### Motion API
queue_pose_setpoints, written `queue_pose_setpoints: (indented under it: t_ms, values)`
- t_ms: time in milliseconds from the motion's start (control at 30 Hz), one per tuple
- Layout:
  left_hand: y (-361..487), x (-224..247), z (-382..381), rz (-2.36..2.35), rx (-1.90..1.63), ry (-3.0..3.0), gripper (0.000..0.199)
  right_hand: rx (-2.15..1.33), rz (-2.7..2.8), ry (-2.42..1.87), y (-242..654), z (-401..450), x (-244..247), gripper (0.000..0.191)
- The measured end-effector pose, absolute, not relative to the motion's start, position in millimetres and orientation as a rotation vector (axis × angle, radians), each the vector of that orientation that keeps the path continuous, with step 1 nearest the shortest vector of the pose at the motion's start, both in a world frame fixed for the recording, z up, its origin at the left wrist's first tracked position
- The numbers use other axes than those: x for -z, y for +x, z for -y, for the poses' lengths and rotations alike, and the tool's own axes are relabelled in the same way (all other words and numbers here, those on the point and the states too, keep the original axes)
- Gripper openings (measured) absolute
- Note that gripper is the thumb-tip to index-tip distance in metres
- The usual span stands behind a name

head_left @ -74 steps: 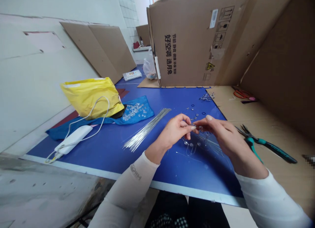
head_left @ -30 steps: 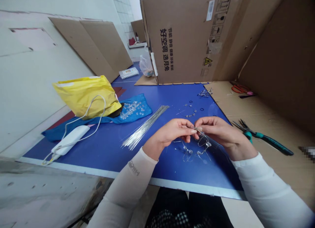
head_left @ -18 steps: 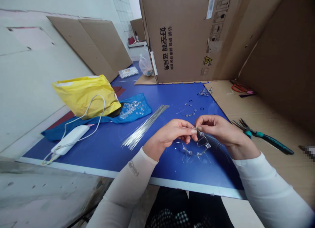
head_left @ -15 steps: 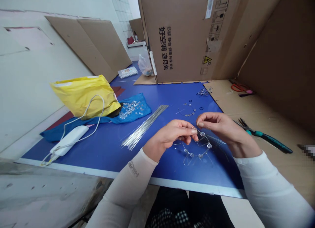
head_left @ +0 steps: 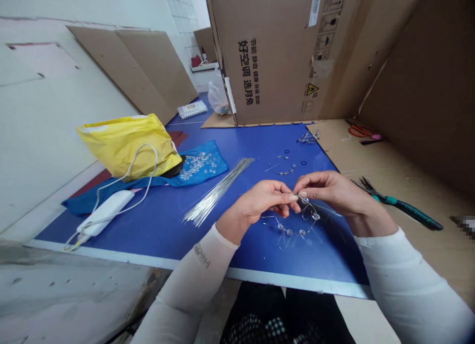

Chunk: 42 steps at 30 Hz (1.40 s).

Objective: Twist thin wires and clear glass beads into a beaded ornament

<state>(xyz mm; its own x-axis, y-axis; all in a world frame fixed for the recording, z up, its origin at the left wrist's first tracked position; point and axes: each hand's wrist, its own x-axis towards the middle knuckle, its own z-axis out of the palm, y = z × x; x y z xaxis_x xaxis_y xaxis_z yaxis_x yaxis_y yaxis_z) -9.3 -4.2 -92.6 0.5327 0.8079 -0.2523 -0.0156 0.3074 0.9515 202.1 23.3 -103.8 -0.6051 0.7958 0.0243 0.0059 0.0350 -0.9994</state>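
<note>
Over the right part of the blue tabletop, my left hand (head_left: 269,200) pinches the upper end of a beaded wire strand (head_left: 302,232) between thumb and fingertips. Clear faceted beads sit along the strand, with thin wire ends sticking out, and it curves down below my hands. One bead (head_left: 305,201) is right by my fingertips. My right hand (head_left: 326,193) is closed at the same wire end, thumb against index finger, its tips close to my left thumb. The fine wire between the fingers is mostly hidden. A second beaded wire ring (head_left: 285,173) lies just beyond my hands.
Left of my hands lies a bundle of straight wires (head_left: 218,193). Loose clear beads (head_left: 198,165) rest on a blue cloth beside a yellow bag (head_left: 129,143). Green-handled pliers (head_left: 408,211) and red scissors (head_left: 361,131) lie on cardboard at right. A large carton (head_left: 282,57) stands behind.
My right hand has moved slightly left, bringing its fingertips onto the wire end by my left thumb. The strand has shifted a little; my left hand is nearly still.
</note>
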Motion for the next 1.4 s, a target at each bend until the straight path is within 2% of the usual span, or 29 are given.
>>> queue_pose_setpoints:
  t_ms: [433, 667, 833, 1067, 1400]
  values:
    - [-8.9, 93.4, 2.6, -0.835, -0.664, 1.152, 0.015, -1.651, 1.659, -0.862, 198.4, -21.3, 102.8, 0.022]
    - [-8.2, 90.7, 4.2, -0.828, -0.689, 1.170, 0.010, -1.528, 1.585, -0.940, 197.2, -20.9, 102.6, 0.023]
    - [-6.0, 92.0, 4.9, -0.894, -0.760, 1.170, 0.007, -1.317, 1.681, -1.003, 197.8, -15.7, 94.4, 0.023]
    - [-2.5, 93.6, 5.7, -1.008, -0.831, 1.199, 0.004, -0.750, 2.027, -1.120, 187.5, -10.9, 97.4, 0.013]
    - [-0.1, 93.9, 7.1, -1.022, -0.850, 1.221, 0.004, -0.903, 1.959, -1.135, 185.6, -14.3, 101.2, 0.013]
